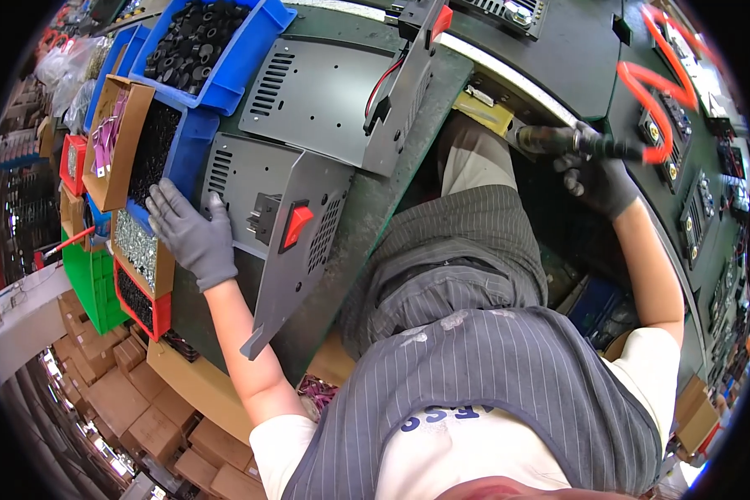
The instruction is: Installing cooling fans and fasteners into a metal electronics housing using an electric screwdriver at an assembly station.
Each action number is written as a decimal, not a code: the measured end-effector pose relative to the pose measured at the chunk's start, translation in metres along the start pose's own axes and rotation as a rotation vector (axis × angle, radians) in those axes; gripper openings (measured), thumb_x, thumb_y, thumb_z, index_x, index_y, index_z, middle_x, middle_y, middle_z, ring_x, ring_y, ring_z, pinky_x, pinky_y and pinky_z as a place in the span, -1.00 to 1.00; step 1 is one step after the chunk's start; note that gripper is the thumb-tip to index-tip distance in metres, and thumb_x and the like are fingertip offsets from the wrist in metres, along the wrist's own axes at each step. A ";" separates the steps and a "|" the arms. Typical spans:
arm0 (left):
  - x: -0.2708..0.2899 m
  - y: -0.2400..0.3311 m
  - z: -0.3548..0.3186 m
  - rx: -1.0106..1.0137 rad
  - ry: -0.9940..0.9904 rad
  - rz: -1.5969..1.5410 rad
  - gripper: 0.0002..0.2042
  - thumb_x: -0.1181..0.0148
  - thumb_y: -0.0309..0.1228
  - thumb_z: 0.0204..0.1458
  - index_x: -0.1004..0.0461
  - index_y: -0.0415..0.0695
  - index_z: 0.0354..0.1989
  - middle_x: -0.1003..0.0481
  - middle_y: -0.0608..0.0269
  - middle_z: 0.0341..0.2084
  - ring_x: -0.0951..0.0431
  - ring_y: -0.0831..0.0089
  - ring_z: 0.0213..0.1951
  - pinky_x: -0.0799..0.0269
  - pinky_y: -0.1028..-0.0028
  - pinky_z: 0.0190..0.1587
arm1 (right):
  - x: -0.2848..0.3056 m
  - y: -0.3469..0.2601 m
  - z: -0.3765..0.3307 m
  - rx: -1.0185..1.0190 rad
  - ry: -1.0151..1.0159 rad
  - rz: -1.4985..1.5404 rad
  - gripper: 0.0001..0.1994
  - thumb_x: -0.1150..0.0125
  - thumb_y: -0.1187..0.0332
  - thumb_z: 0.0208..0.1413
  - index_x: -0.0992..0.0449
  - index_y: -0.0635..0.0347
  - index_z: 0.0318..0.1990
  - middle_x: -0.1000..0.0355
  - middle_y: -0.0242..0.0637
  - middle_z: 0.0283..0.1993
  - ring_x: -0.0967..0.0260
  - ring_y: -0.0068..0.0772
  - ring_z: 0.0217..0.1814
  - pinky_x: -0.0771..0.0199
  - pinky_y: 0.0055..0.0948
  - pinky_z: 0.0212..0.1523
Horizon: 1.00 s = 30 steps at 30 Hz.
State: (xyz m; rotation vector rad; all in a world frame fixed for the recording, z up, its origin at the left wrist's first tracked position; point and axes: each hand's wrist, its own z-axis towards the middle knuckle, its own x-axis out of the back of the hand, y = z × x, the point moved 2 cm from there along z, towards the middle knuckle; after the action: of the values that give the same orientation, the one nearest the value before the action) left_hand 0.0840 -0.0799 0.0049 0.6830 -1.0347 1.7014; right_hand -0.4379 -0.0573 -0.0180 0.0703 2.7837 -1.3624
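My left hand, in a grey glove, is stretched out with the thumb apart from the fingers. Its fingertips reach the near edge of a blue bin of small black parts, probably screws. Beside it lies a bent grey metal housing with vent slots, whose upright panel carries a red rocker switch. At the right, my gloved right hand is wrapped around a dark power screwdriver joined to a red coiled hose. The driver points left, towards a yellow piece at the bench edge.
A second grey housing with a red wire lies farther off. Past it stands a blue bin of black rubber feet. Small boxes of screws and a green crate line the left. Assembled units line the right.
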 end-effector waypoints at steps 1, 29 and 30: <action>0.000 0.001 -0.004 -0.014 0.022 -0.030 -0.33 -0.10 -0.13 0.03 -0.08 -0.23 0.26 -0.14 -0.07 0.23 -0.08 0.03 0.29 0.04 0.17 0.31 | 0.018 0.015 0.002 -0.079 0.009 0.196 -0.55 0.11 0.03 0.22 -0.33 0.21 0.06 -0.40 -0.37 -0.52 -0.30 -0.57 -0.67 -0.31 -0.68 -0.69; 0.074 0.039 -0.109 0.641 -0.065 -1.789 -0.32 0.01 0.17 0.05 -0.33 -0.28 0.04 -0.40 0.00 -0.03 -0.40 0.21 0.05 -0.31 0.27 0.14 | -0.104 0.024 0.094 0.680 0.500 -1.262 -0.71 -0.04 0.40 0.03 -0.43 0.11 -0.04 -0.38 -0.10 -0.14 -0.39 0.02 -0.17 -0.42 -0.13 -0.18; 0.077 0.042 -0.105 0.651 -0.076 -1.926 -0.32 -0.02 0.17 0.03 -0.33 -0.27 0.04 -0.40 -0.01 -0.03 -0.40 0.21 0.05 -0.30 0.26 0.15 | -0.102 0.024 0.091 0.702 0.529 -1.197 -0.70 -0.04 0.39 0.04 -0.42 0.10 -0.03 -0.38 -0.08 -0.12 -0.39 0.01 -0.15 -0.41 -0.16 -0.16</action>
State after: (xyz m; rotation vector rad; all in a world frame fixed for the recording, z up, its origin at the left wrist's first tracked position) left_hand 0.0206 0.0415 0.0044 1.4265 0.3910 0.1704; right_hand -0.3330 -0.1170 -0.0867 -1.6391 2.4507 -2.8058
